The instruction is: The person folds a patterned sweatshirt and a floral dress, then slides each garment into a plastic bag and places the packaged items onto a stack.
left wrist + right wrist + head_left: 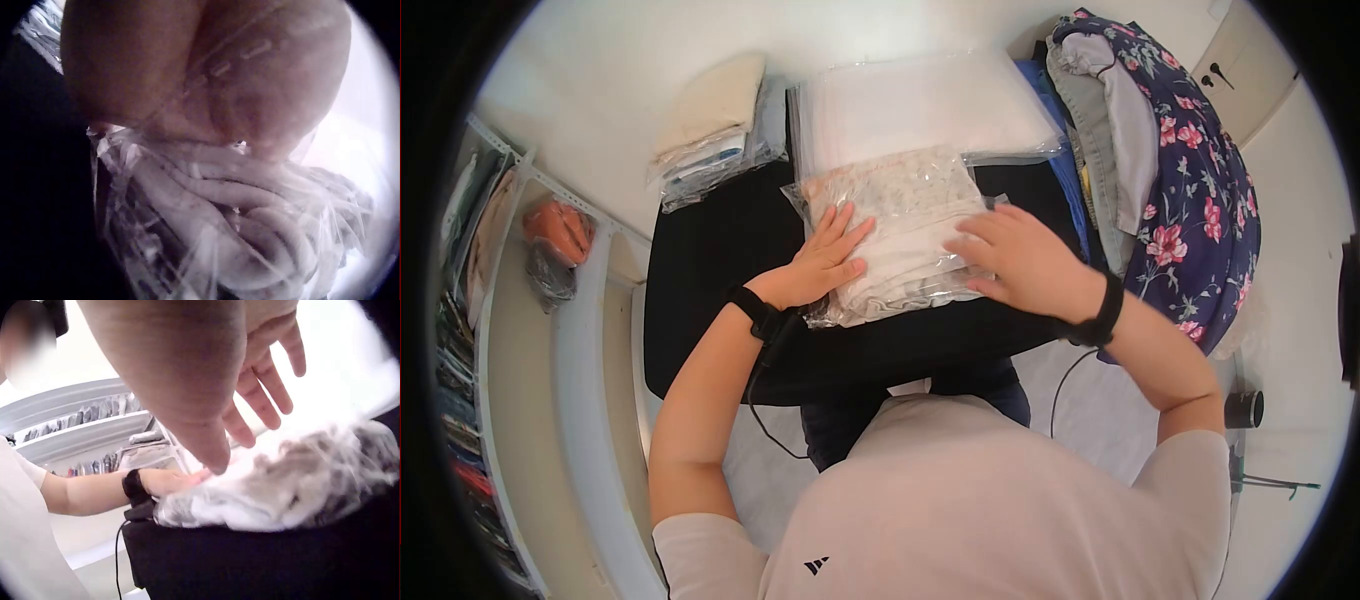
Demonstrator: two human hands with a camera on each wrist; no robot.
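Observation:
A clear plastic bag with a folded pale, patterned garment [910, 225] inside lies on the black table [710, 250]. My left hand [822, 262] rests flat on the bag's left side, fingers spread. In the left wrist view its palm [212, 75] covers part of the bag, and rolled cloth folds [219, 219] show through the crinkled plastic. My right hand [1025, 262] is over the bag's right side with fingers extended; in the right wrist view the fingers [265, 394] are straight and apart, above the bag [281, 487].
Behind the bag lies a stack of clear plastic bags [920, 100]. Packed garments [720, 130] are piled at the back left. Clothes, one a navy floral piece [1190, 200], hang over the right side. Shelves [550, 350] with packed items stand at the left.

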